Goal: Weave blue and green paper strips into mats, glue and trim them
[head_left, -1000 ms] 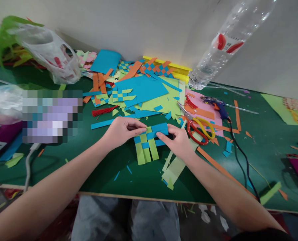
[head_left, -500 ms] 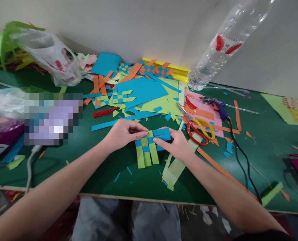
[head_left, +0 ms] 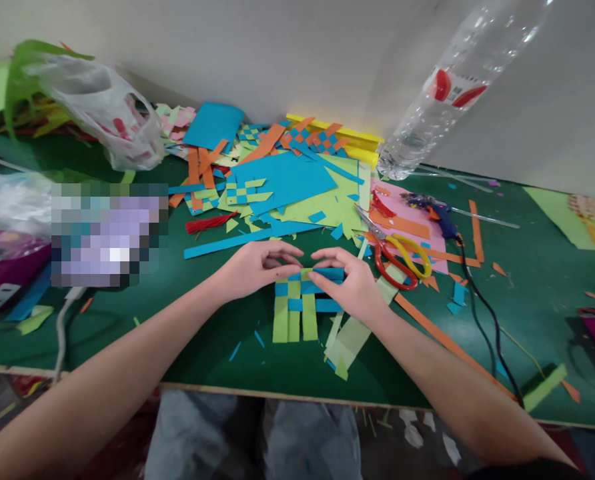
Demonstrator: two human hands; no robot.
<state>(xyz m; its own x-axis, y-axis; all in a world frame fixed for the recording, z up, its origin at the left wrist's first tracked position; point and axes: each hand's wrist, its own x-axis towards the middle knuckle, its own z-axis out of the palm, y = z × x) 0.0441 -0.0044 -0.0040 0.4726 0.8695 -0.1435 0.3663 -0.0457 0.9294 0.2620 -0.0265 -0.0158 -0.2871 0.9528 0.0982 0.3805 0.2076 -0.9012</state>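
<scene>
A small woven piece of green and blue paper strips (head_left: pixel 294 305) is in front of me, its loose green ends pointing toward me and its loose blue ends to the right. My left hand (head_left: pixel 255 270) pinches its upper left edge, thumb in front and fingers curled behind. On the upper right, my right hand (head_left: pixel 350 283) grips the blue strips, its thumb lying across the weave near the top green strip. The fingertips of both hands almost meet behind the top edge. Just right of the right hand lie scissors (head_left: pixel 396 260) with red and yellow handles.
Coloured paper sheets (head_left: pixel 287 183) and scraps are heaped at the back. A tilted plastic bottle (head_left: pixel 427 120) leans by the wall. A blue glue gun (head_left: pixel 441 220) trails a black cable. A blurred-out device (head_left: pixel 112 240) and a plastic bag (head_left: pixel 122 130) are on the left.
The woven piece has straightened and shifted slightly toward me. My right fingers have come over behind its top edge, nearer to my left fingertips.
</scene>
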